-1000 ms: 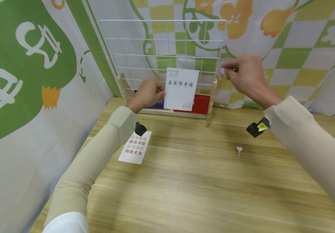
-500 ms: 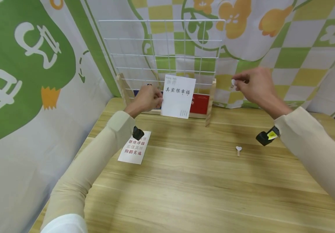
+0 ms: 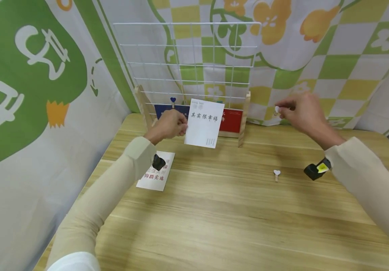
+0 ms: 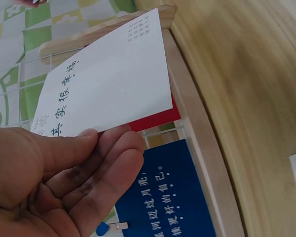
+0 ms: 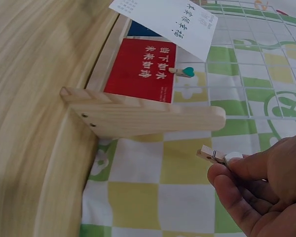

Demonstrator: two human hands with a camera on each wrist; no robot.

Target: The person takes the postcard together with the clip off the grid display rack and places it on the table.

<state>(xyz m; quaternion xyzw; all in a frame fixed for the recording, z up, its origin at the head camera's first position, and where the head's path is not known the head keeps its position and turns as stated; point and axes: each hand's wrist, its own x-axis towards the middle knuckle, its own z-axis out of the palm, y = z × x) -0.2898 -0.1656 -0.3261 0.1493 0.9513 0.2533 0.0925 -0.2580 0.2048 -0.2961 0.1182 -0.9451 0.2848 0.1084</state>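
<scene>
My left hand (image 3: 169, 124) pinches the left edge of a white card (image 3: 204, 126) with dark characters, held in front of the wire grid rack (image 3: 194, 66). In the left wrist view the thumb lies on the face of that card (image 4: 113, 84). To the right of the rack, my right hand (image 3: 304, 114) pinches a small wooden clothespin (image 5: 210, 154) with a white heart, its jaws pointing toward the rack's wooden side post (image 5: 153, 118). Behind the white card, a blue card (image 4: 163, 192) and a red card (image 5: 140, 69) are clipped low on the grid.
Another white card (image 3: 157, 180) with red characters lies on the table (image 3: 215, 210) at the left. A second white-heart clothespin (image 3: 277, 175) lies at the right. A blue-heart clothespin (image 3: 173, 101) and a green-heart clothespin (image 5: 182, 72) sit on the clipped cards. Printed curtains stand behind.
The white card in my left hand has come down and slightly left, uncovering more of the grid and clipped cards. My right hand has moved right and down with the clothespin.
</scene>
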